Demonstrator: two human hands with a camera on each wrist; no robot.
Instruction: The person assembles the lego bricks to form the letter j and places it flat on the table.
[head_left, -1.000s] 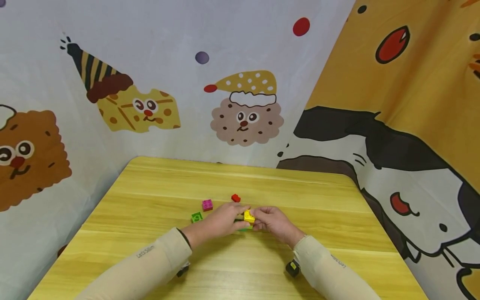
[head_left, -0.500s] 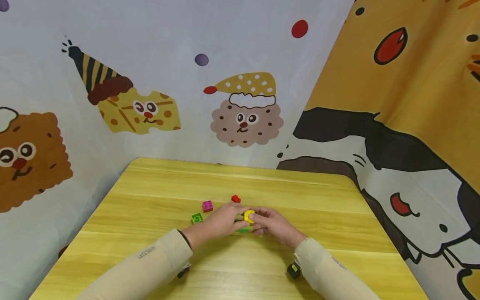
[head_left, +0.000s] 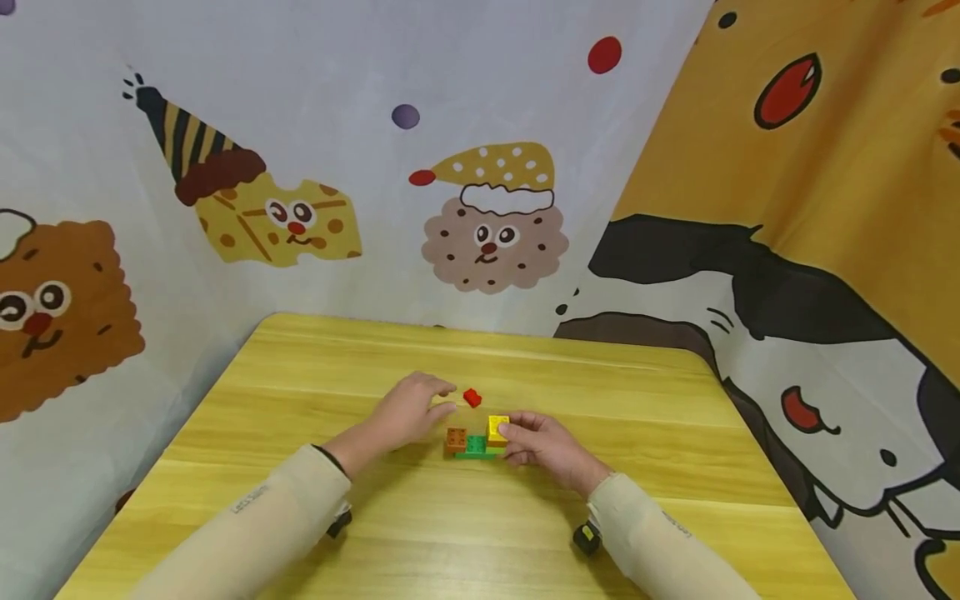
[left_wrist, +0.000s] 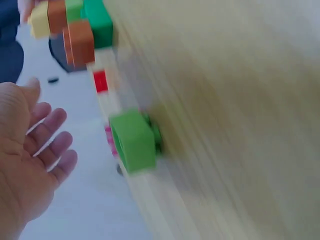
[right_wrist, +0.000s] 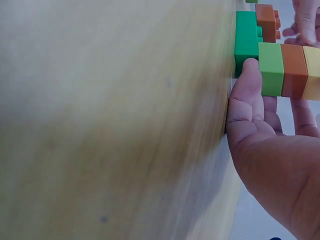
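My right hand (head_left: 546, 443) grips the right end of a toy-block build. In the right wrist view this build has a long dark green brick (right_wrist: 246, 37) at the bottom. On one end stand a light green brick (right_wrist: 271, 70), an orange brick (right_wrist: 293, 70) and a yellow brick (right_wrist: 312, 70); another orange brick (right_wrist: 266, 22) sits on the other end. My left hand (head_left: 405, 410) holds nothing, its fingers extended, left of a small red brick (head_left: 472, 397). In the left wrist view a loose light green brick (left_wrist: 134, 142) partly covers a pink brick (left_wrist: 111, 141).
The wooden table (head_left: 465, 533) bears all the bricks. A printed cartoon cloth (head_left: 337, 83) hangs right behind the table and along its sides. The left hand and forearm hide the loose light green and pink bricks from the head view.
My left hand has left the build and moved left and farther back, baring the orange and dark green bricks. The right hand stays on the build.
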